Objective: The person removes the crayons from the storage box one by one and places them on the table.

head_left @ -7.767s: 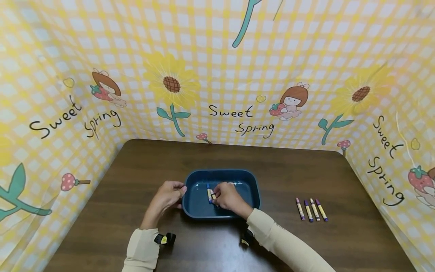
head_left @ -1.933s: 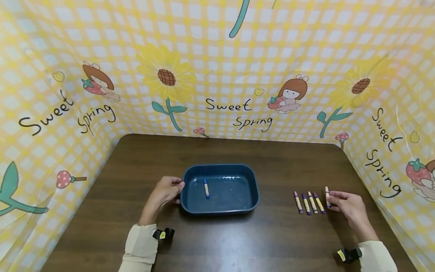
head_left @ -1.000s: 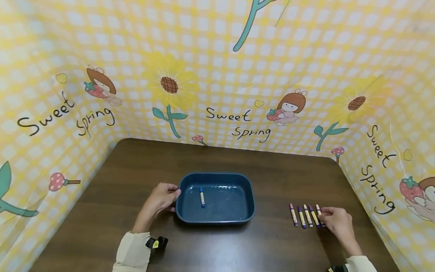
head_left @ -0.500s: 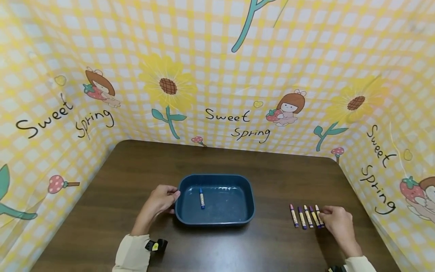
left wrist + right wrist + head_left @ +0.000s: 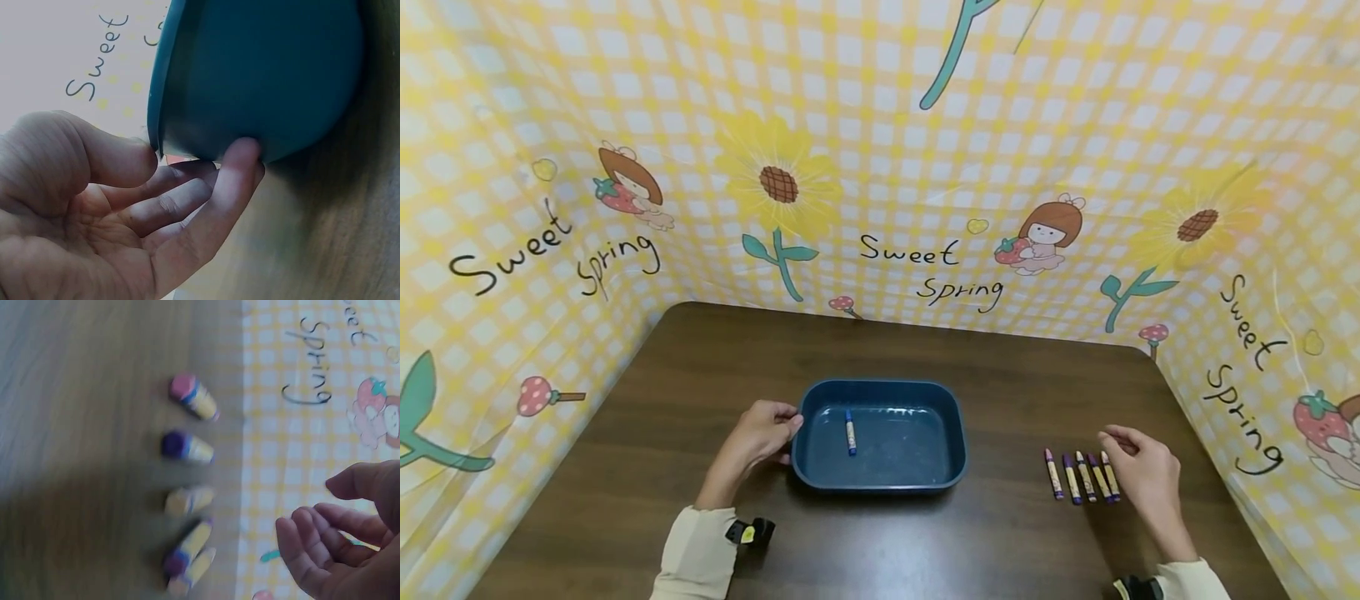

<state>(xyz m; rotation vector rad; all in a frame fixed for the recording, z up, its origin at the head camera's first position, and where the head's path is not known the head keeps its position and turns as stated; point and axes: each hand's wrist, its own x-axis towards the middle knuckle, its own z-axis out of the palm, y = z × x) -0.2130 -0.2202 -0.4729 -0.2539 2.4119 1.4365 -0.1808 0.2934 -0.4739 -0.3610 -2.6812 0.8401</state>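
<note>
At the left end of the dark blue tray [image 5: 880,490], my left hand [image 5: 762,433] holds its edge. The left wrist view shows the thumb at the rim and a finger against the outer wall. Inside the tray lies one blue crayon [image 5: 851,433], left of its middle. Above and just right of a row of several crayons, my right hand [image 5: 1142,471] hovers with loosely bent fingers and nothing in them. The row begins with a pink crayon [image 5: 1054,474] and finishes with a pale crayon [image 5: 1111,477], close against a purple crayon [image 5: 1101,476].
A brown wooden table [image 5: 1000,533] carries everything. Yellow checked cloth [image 5: 910,192] hangs around its back and sides. Each wrist wears a black camera strap, the left strap [image 5: 751,532] beside the cream sleeve.
A pale crayon went from the tray to the right end of the row. My right hand has let it go and lifted off. The left hand stays at the tray's edge.
</note>
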